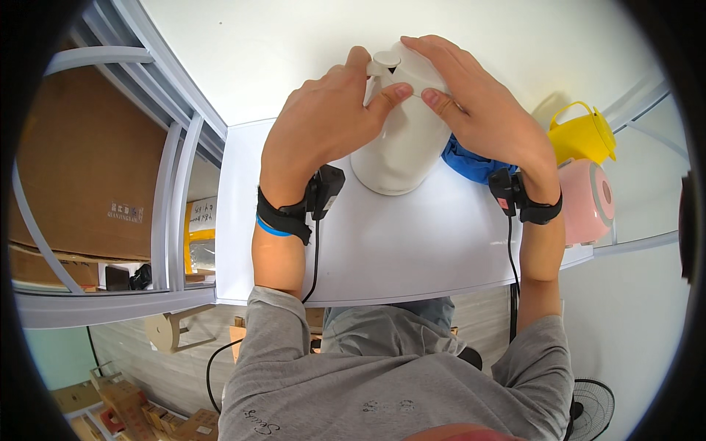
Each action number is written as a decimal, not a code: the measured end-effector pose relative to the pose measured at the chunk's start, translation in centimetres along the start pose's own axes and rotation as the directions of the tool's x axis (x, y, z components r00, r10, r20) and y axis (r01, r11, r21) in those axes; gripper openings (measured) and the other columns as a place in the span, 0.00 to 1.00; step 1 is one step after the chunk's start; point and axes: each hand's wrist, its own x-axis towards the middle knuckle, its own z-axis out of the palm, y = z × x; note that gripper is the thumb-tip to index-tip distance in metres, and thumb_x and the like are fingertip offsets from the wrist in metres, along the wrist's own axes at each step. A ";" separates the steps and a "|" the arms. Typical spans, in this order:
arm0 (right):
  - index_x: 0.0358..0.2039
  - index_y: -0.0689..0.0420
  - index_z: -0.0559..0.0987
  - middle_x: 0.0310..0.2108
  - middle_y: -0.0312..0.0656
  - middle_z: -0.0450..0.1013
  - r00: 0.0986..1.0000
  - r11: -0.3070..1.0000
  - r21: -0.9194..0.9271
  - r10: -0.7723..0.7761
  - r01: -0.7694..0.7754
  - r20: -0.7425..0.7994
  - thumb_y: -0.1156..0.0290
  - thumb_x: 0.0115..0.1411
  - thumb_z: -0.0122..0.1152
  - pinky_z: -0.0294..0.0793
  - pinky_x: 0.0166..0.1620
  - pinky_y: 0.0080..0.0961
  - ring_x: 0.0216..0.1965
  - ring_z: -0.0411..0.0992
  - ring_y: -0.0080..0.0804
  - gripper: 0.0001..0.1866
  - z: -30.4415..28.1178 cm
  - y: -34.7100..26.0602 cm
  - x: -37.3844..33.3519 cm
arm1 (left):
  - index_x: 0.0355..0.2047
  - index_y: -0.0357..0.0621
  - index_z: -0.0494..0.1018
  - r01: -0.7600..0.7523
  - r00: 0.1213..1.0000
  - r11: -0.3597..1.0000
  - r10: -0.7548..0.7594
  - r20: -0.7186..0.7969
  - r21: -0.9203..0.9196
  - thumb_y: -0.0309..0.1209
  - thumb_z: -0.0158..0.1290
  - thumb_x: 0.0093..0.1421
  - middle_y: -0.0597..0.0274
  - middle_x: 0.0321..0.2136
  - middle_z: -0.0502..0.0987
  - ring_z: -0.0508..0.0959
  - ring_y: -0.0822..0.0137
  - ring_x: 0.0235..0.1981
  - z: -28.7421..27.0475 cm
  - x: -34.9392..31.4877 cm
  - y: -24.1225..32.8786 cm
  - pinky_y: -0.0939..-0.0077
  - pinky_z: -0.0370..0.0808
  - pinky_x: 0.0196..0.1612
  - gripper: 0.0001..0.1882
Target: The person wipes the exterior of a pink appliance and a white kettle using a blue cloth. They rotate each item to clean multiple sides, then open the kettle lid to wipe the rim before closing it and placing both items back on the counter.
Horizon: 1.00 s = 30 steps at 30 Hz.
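A white jug (pixel 393 151) with a smooth rounded body stands near the far side of the white table, tilted in this view. At its top is a white lid (pixel 418 70), with a small round white cap (pixel 387 59) beside a dark gap. My left hand (pixel 323 110) is closed on the jug's upper left side, its thumb pressed to the front rim and its other fingers behind. My right hand (pixel 478 95) grips the lid from the right, thumb at the front edge and fingers stretched over the far side.
Right of the jug lies a blue bundle (pixel 474 163), partly under my right wrist. Farther right are a yellow jug (pixel 581 138) and a pink rounded appliance (pixel 586 202). A white wall stands behind the table (pixel 397 250). Shelving with a cardboard box (pixel 84 162) borders the left.
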 end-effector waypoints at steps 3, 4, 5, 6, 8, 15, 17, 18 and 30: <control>0.80 0.50 0.67 0.77 0.50 0.68 1.000 1.000 0.015 0.001 0.000 -0.011 0.71 0.80 0.57 0.73 0.72 0.42 0.74 0.68 0.55 0.31 0.0 -0.3 0.0 | 0.59 0.37 0.70 0.016 1.000 1.000 -0.017 0.013 0.014 0.68 0.49 0.79 0.44 0.37 0.89 0.91 0.44 0.34 -0.1 0.0 0.3 0.55 0.85 0.40 0.40; 0.80 0.50 0.67 0.76 0.50 0.68 1.000 1.000 0.021 0.002 -0.001 -0.012 0.71 0.80 0.57 0.73 0.71 0.42 0.74 0.68 0.55 0.30 0.0 -0.3 0.0 | 0.59 0.37 0.70 0.017 1.000 0.999 -0.017 0.015 0.029 0.66 0.48 0.80 0.44 0.37 0.89 0.91 0.45 0.34 -0.1 0.0 0.3 0.55 0.85 0.40 0.38; 0.79 0.50 0.69 0.76 0.51 0.69 1.000 1.000 0.021 -0.006 0.007 -0.021 0.69 0.80 0.58 0.73 0.72 0.44 0.74 0.68 0.55 0.29 0.1 -0.3 0.0 | 0.58 0.37 0.70 0.017 1.000 0.999 -0.018 0.016 0.043 0.65 0.48 0.80 0.44 0.37 0.89 0.91 0.46 0.34 -0.1 -0.1 0.2 0.56 0.85 0.40 0.37; 0.78 0.51 0.70 0.75 0.52 0.69 0.999 1.000 0.020 -0.015 0.015 -0.032 0.66 0.80 0.58 0.74 0.72 0.45 0.75 0.68 0.56 0.28 0.2 -0.1 0.0 | 0.58 0.37 0.69 0.004 1.000 1.000 -0.005 0.013 0.030 0.64 0.47 0.81 0.45 0.37 0.89 0.91 0.47 0.33 -0.1 0.0 0.0 0.56 0.85 0.40 0.36; 0.77 0.51 0.71 0.75 0.52 0.69 0.999 0.999 0.040 -0.023 0.024 -0.034 0.63 0.80 0.59 0.74 0.72 0.46 0.76 0.67 0.56 0.28 0.4 0.1 0.0 | 0.59 0.37 0.69 -0.022 1.000 1.000 0.022 0.008 0.003 0.63 0.46 0.82 0.45 0.36 0.89 0.91 0.48 0.33 0.1 0.1 -0.5 0.57 0.86 0.40 0.35; 0.78 0.51 0.71 0.77 0.53 0.66 0.999 0.984 0.175 -0.035 0.032 0.017 0.58 0.81 0.60 0.75 0.72 0.44 0.78 0.64 0.55 0.29 0.1 1.3 0.1 | 0.58 0.38 0.69 -0.005 0.999 1.000 0.004 0.045 0.014 0.65 0.44 0.82 0.43 0.37 0.89 0.92 0.46 0.35 -0.4 0.1 -0.1 0.58 0.86 0.40 0.36; 0.78 0.51 0.72 0.77 0.53 0.66 1.000 0.986 0.166 -0.029 0.027 0.011 0.57 0.81 0.60 0.75 0.72 0.44 0.78 0.65 0.55 0.29 0.1 1.3 0.0 | 0.58 0.38 0.69 -0.001 1.000 1.000 0.000 0.022 0.022 0.67 0.44 0.81 0.43 0.37 0.89 0.92 0.46 0.36 -0.3 0.0 -0.1 0.58 0.86 0.41 0.38; 0.77 0.51 0.73 0.77 0.53 0.66 1.000 0.988 0.156 -0.013 0.012 0.008 0.56 0.81 0.60 0.75 0.72 0.44 0.77 0.65 0.55 0.29 0.1 1.0 0.0 | 0.58 0.38 0.69 0.010 0.999 1.000 -0.011 0.031 0.014 0.67 0.44 0.81 0.43 0.37 0.89 0.92 0.45 0.37 -0.4 0.0 -0.1 0.58 0.86 0.41 0.38; 0.72 0.51 0.76 0.71 0.52 0.73 0.990 1.000 0.006 0.024 -0.024 -0.140 0.56 0.80 0.61 0.80 0.65 0.48 0.69 0.74 0.58 0.26 1.2 -1.2 -0.3 | 0.57 0.40 0.70 0.053 0.998 0.998 -0.052 -0.017 0.024 0.65 0.43 0.82 0.46 0.39 0.89 0.91 0.49 0.35 0.1 -0.2 0.5 0.57 0.86 0.43 0.36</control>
